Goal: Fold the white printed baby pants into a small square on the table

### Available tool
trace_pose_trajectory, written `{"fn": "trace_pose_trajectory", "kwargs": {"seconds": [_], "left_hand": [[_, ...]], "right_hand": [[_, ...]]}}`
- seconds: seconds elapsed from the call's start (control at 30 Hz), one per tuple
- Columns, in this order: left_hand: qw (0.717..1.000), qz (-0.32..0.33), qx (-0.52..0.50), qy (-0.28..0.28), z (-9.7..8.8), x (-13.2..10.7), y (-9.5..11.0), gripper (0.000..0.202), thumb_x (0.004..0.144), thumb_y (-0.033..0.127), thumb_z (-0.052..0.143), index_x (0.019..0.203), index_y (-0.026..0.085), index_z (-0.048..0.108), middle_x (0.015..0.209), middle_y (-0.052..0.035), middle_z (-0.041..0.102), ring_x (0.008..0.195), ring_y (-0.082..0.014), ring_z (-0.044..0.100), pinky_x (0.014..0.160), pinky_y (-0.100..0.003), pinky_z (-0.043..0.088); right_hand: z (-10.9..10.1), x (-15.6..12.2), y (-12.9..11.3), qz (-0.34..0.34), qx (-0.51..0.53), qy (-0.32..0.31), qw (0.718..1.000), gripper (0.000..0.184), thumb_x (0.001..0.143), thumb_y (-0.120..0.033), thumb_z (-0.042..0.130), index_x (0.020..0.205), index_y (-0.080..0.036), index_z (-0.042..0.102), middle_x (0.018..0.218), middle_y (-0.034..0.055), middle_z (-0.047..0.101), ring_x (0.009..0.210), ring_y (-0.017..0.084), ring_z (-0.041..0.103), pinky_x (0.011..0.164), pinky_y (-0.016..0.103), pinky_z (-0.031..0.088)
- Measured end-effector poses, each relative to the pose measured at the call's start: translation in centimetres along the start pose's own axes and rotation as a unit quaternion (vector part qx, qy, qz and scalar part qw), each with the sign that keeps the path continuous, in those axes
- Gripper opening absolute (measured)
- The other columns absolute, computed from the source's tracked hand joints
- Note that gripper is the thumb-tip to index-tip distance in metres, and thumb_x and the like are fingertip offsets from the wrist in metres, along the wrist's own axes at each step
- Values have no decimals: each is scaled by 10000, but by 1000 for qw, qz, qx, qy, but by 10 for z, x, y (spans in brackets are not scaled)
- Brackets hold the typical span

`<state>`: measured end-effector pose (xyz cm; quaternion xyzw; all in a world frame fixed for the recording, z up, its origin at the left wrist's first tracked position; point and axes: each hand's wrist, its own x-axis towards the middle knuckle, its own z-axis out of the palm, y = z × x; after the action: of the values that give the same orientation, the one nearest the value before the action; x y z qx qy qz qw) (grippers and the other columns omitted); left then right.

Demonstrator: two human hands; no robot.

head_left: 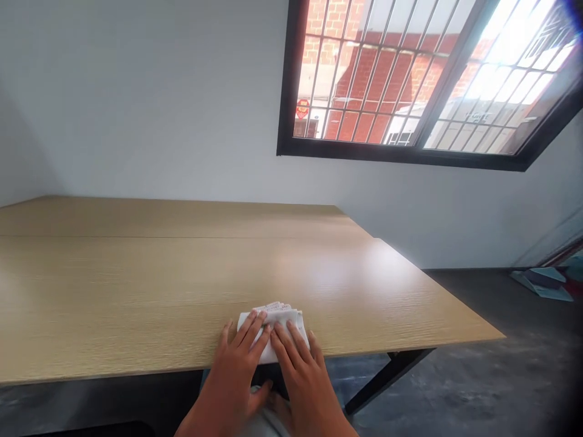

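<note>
A small wad of folded white paper [280, 316], with faint reddish print along its layered far edge, lies at the front edge of the wooden table [159, 291]. The fingers of my left hand [239, 361] rest flat on its left part, stretched out and slightly apart. My right hand [300, 361] lies beside it with its fingers spread over the right part of the paper. Both palms hang just off the table's near edge. Much of the paper's top is hidden beneath my fingers.
A second tabletop [191, 215] adjoins the far side, with a seam between. Behind stands a white wall with a barred, black-framed window [364, 149]. A black table leg [387, 379] slants down at the right. Flat bluish pieces [544, 282] lie on the dark floor.
</note>
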<state>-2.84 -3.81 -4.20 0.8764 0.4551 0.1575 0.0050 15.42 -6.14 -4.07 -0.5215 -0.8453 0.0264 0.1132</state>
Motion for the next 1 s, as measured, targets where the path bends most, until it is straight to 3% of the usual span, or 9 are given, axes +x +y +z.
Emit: {"fn": "trace_pose_trajectory", "kwargs": {"seconds": [0.13, 0.23, 0.3, 0.4, 0.5, 0.57, 0.67, 0.83, 1.0], "left_hand": [[999, -3, -49, 16, -2, -5, -1, 716, 712, 182, 653, 1393, 283, 457, 1495, -64, 425, 1368, -329, 359, 1118, -629, 283], [992, -17, -123, 9, -16, 1, -2, 569, 701, 273, 743, 1242, 327, 577, 1398, -49, 502, 1273, -336, 432, 1097, -588, 308], [984, -21, -177, 3, -28, 8, -4, 349, 776, 350, 735, 1108, 323, 632, 1319, -36, 535, 1223, -315, 453, 1073, -546, 332], [969, -23, -246, 25, -38, 19, -9, 129, 939, 353, 575, 1040, 299, 632, 1205, -23, 574, 1172, -263, 476, 1048, -478, 350], [960, -36, -274, 49, -36, 29, -17, 180, 923, 254, 561, 1096, 276, 604, 1145, -18, 592, 1133, -241, 494, 1019, -421, 370], [958, -47, -281, 33, -33, 34, -23, 258, 850, 206, 622, 1099, 269, 602, 1116, -10, 603, 1093, -237, 516, 988, -393, 388], [954, -68, -291, 9, -29, 37, -26, 271, 785, 186, 668, 1041, 250, 607, 1068, -6, 613, 1027, -233, 540, 932, -365, 408], [949, -87, -304, 19, -24, 33, -23, 214, 783, 198, 653, 981, 230, 579, 1011, -12, 604, 974, -227, 545, 882, -338, 425], [957, -88, -275, -1, -17, 30, -18, 217, 735, 175, 682, 926, 216, 589, 971, -19, 601, 948, -228, 560, 860, -335, 442]], "right_hand": [[5, -7, 11, -39, 1, 8, 999, 721, 825, -314, 603, 1505, -236, 375, 1546, 42, 388, 1401, 338, 370, 1144, 590, 298], [-2, -8, 18, -51, 27, 15, 998, 635, 824, -337, 647, 1431, -276, 473, 1476, 40, 501, 1333, 328, 458, 1135, 589, 316], [-14, -6, 19, -58, 72, 11, 996, 590, 803, -390, 703, 1362, -313, 531, 1446, 23, 533, 1324, 313, 463, 1140, 564, 323], [-36, 4, 19, -23, 150, 42, 988, 443, 807, -297, 712, 1237, -301, 601, 1387, 34, 556, 1296, 262, 481, 1099, 437, 401], [-49, 22, 25, 47, 198, 94, 975, 204, 883, -212, 597, 1080, -240, 640, 1184, 65, 604, 1129, 220, 575, 981, 351, 476], [-52, 35, 32, 56, 221, 93, 969, 155, 916, -215, 545, 1041, -230, 636, 1092, 55, 601, 1041, 208, 601, 915, 328, 494], [-53, 45, 41, 49, 252, 65, 964, 154, 904, -174, 528, 1016, -225, 620, 1037, 32, 600, 963, 187, 607, 820, 284, 490], [-53, 42, 42, 30, 278, 48, 959, 72, 916, -199, 514, 879, -201, 576, 919, 8, 601, 867, 162, 571, 759, 259, 445], [-54, 39, 42, 57, 233, 5, 971, 375, 999, -391, 377, 734, -177, 536, 763, 17, 586, 780, 178, 545, 713, 293, 414]]}}
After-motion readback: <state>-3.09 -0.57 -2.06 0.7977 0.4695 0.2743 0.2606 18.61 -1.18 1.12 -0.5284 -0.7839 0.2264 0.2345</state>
